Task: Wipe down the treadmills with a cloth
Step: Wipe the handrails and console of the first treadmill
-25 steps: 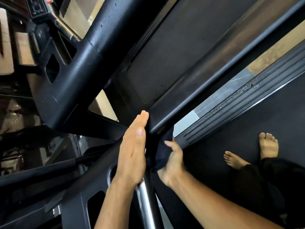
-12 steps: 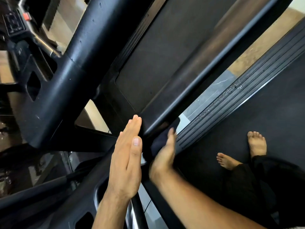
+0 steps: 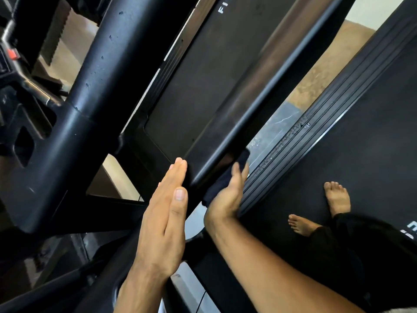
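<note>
1. Left hand [image 3: 164, 224]: flat, fingers straight and together, edge-on to the camera, fingertips [image 3: 179, 166] touching the near end of the neighbouring treadmill's side rail [image 3: 266, 93]; nothing held.
2. Right hand [image 3: 228, 195]: fingers nearly straight, palm pressing a dark cloth [image 3: 228, 177] against the outer face of the same rail; thumb lying along the cloth; whether the far fingers curl round it cannot be told.
3. Dark cloth: folded or bunched, sandwiched between right palm and rail end, upper tip showing at 1 o'clock from the right hand, near the floor gap.
4. Side rail: long dark bar running from the hands toward 1 o'clock, dull sheen along its length, bordering the neighbouring treadmill's running belt [image 3: 203, 86].
5. Running belt: matte black, at 11 o'clock from the right hand, white lettering partly visible at the top edge.
6. Upright post [image 3: 90, 98]: thick black column, at 10 o'clock from the left hand, speckled with small marks, joined lower down to a black moulded base.
7. Ribbed foot rail [image 3: 327, 123]: grooved black strip at 2 o'clock from the right hand, edging the treadmill deck [image 3: 361, 154] underfoot.
8. Bare feet [image 3: 337, 196]: both planted on the deck, at 3 o'clock from the right hand, dark trouser legs above.
9. Floor [image 3: 277, 123]: grey and tan surface visible in the gap between the two treadmills.
</note>
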